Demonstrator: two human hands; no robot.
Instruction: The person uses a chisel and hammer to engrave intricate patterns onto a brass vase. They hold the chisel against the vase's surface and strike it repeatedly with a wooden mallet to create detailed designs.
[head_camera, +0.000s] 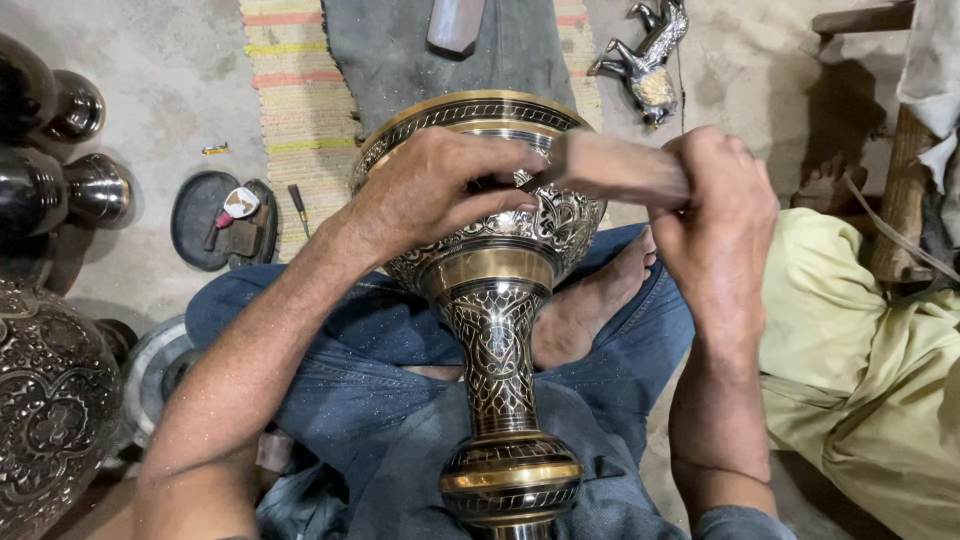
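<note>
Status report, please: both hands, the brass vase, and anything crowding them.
Left hand pressed on engraved brass vase, fingers pinching something small, unclear. Right hand grips wooden block at the bowl. Vase lies across lap. Nothing crowding the hands.

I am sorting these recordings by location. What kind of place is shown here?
Probably a floor-level metal engraving workshop: an engraved brass vase lies across the person's lap, more engraved vessels stand at the left, and a metal horse figure lies on the floor.

Bare grey concrete floor (170, 90). Lying on it: striped woven mat (300, 110); silver metal horse figurine (648, 55); round dark dish (205, 215); small dark-handled tool (299, 207), possibly a chisel; dark polished metal vases (60, 150); large engraved black-and-silver urn (50, 410).
</note>
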